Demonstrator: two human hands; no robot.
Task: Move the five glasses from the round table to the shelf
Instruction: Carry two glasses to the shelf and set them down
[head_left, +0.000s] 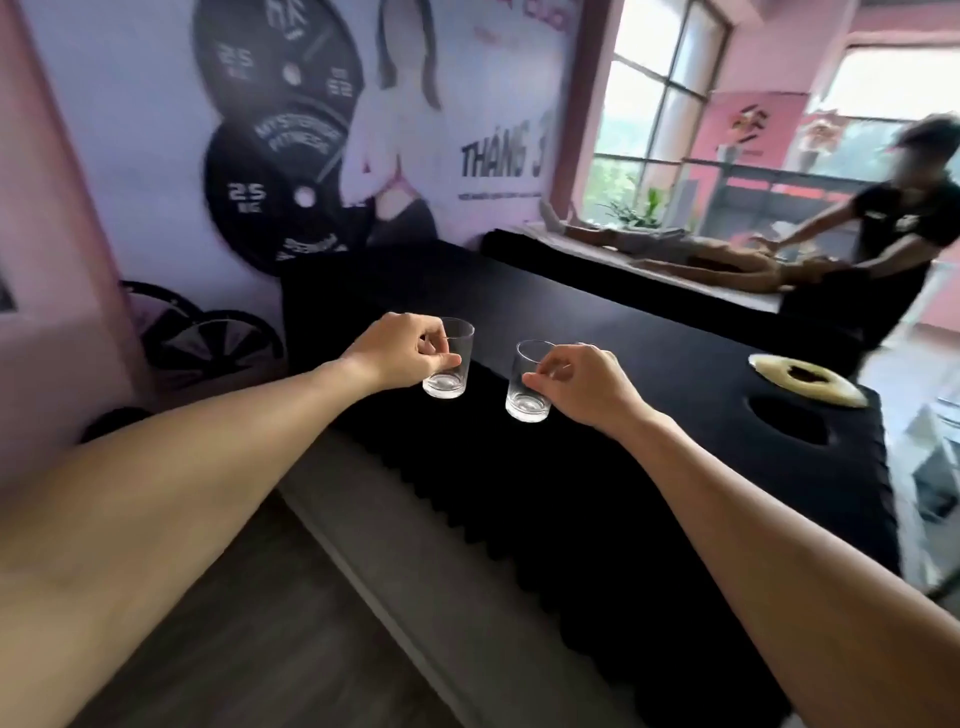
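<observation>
Both my arms reach forward, each carrying a small clear glass in the air. My left hand grips the left glass by its side, thumb and fingers curled round it. My right hand pinches the right glass near its rim; that glass tilts slightly. Both glasses look empty and hang above the near edge of a black massage bed. Neither the round table nor the shelf shows in this view.
The black bed has a face hole and a pale ring cushion at its right end. Behind it a person in black bends over someone lying on a second bed. A poster wall stands ahead; grey floor lies below left.
</observation>
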